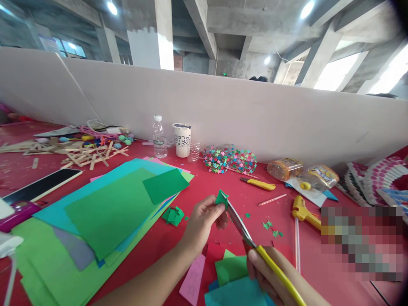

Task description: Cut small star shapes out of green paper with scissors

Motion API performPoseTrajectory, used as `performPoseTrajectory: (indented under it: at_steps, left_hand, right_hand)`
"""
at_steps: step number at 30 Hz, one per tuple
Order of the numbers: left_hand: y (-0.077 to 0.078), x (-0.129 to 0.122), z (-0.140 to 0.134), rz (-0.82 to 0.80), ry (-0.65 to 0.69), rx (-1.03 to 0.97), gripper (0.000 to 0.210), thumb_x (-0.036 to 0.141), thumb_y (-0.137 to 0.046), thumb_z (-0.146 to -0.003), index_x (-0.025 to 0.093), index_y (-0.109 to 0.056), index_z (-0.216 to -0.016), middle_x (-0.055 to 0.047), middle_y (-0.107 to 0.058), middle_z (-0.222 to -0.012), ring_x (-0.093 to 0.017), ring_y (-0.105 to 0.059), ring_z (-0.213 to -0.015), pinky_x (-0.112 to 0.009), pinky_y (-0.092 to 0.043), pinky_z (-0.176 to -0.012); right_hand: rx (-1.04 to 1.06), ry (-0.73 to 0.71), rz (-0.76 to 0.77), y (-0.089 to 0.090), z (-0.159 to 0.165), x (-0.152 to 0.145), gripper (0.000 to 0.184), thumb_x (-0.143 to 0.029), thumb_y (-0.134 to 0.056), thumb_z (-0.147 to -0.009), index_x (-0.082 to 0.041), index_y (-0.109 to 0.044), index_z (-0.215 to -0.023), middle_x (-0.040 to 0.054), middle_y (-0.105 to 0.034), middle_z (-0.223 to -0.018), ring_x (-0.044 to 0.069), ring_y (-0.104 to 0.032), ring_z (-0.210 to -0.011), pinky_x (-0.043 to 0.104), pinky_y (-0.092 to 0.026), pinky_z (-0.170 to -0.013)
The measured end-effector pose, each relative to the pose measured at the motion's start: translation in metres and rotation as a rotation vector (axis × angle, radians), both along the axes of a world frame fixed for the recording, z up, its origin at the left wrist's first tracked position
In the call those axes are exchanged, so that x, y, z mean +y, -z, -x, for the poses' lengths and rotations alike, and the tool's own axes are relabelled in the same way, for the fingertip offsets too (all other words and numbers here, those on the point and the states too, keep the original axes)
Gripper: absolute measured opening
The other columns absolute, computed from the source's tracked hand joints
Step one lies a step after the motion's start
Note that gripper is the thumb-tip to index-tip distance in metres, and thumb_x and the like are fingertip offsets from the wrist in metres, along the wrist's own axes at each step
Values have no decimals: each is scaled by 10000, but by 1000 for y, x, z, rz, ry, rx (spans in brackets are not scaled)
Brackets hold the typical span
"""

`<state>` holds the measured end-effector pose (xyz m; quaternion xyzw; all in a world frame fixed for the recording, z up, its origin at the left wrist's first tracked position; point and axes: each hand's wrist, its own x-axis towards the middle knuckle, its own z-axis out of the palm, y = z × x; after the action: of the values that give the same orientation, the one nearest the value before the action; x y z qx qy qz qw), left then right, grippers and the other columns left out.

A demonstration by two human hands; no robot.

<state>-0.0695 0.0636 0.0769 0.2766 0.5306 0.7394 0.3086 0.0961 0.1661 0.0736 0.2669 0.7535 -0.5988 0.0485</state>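
My left hand pinches a small piece of green paper between thumb and fingers. Yellow-handled scissors are gripped in my right hand, their blades reaching up to the right edge of that piece. Right of the blades, several small green paper stars lie on the red table. A little pile of green paper pieces sits left of my left hand. Below my hands are folded coloured papers and a pink paper piece, partly covered by my right hand.
Stacked green and blue sheets fill the left. Behind stand a water bottle, a white cup and star-covered bottle shapes. A yellow utility knife and yellow glue gun lie right. A white partition bounds the back.
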Motion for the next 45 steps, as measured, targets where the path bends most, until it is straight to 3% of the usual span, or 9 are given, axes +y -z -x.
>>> performPoseTrajectory:
  at_steps: [4, 11, 23, 32, 38, 45]
  left_hand:
    - [-1, 0, 0, -3, 2, 0, 205, 326, -564, -809, 157, -543, -695, -7, -595, -584, -109, -524, -517, -228, -396, -517]
    - [0, 0, 0, -15, 10, -9, 199, 311, -565, -810, 153, -555, -690, -5, -592, -588, -105, -520, -517, -223, -394, -515]
    - [-1, 0, 1, -27, 17, -28, 203, 307, -577, -796, 158, -566, -658, -4, -595, -578, -110, -528, -522, -226, -397, -518]
    - [0, -1, 2, -68, 45, -96, 181, 268, -566, -810, 150, -571, -672, 1, -596, -578, -96, -519, -515, -220, -388, -513]
    - [3, -1, 5, -98, 31, -204, 141, 247, -599, -785, 148, -580, -686, -8, -621, -599, -94, -535, -529, -213, -395, -518]
    - [1, 0, 9, -136, 2, -374, 124, 233, -668, -728, 157, -570, -737, -25, -663, -625, -101, -580, -533, -197, -424, -511]
  right_hand:
    - [-7, 5, -24, -3, 4, -1, 607, -780, -366, -741, -185, -472, -682, -110, -322, -385, 46, -260, -316, 214, -163, -376]
    - [1, -35, -84, -11, 9, -4, 660, -851, -313, -669, -204, -431, -617, -113, -270, -366, 48, -238, -283, 204, -171, -319]
    - [-68, -32, -131, -18, 9, -1, 609, -802, -367, -715, -208, -426, -592, -91, -301, -357, 55, -253, -295, 211, -167, -326]
    - [3, -78, -246, -9, 11, 5, 613, -789, -325, -744, -212, -397, -549, -70, -279, -341, 89, -292, -393, 216, -175, -409]
    - [-26, -67, -278, 2, 12, 11, 531, -705, -451, -759, -213, -385, -571, -73, -279, -399, 74, -250, -380, 226, -149, -407]
    - [26, -31, -470, 9, 14, 17, 513, -625, -541, -733, -212, -298, -549, -56, -218, -534, 98, -239, -512, 241, -142, -476]
